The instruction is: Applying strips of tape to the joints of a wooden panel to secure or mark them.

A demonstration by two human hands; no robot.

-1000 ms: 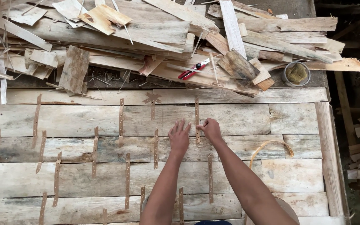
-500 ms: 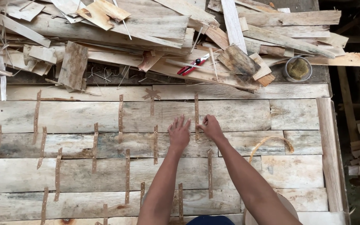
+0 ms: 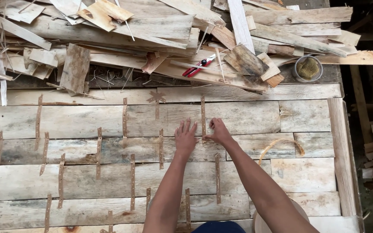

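My left hand lies flat, fingers spread, on a panel of pale wooden planks joined side by side. Just to its right, my right hand has its fingers pinched at the lower end of a thin brown strip that runs across a seam between planks. Whether something small is held in the fingertips cannot be made out. Several similar perforated strips cross the other seams of the panel.
A heap of scrap boards and splinters lies along the far edge. Red-handled pliers rest on it. A small round tin stands at the far right. A curved yellowish strap lies on the planks, right of my arm.
Both hands stay at the same strip. The view has shifted slightly, so the hands sit a little higher in the frame.
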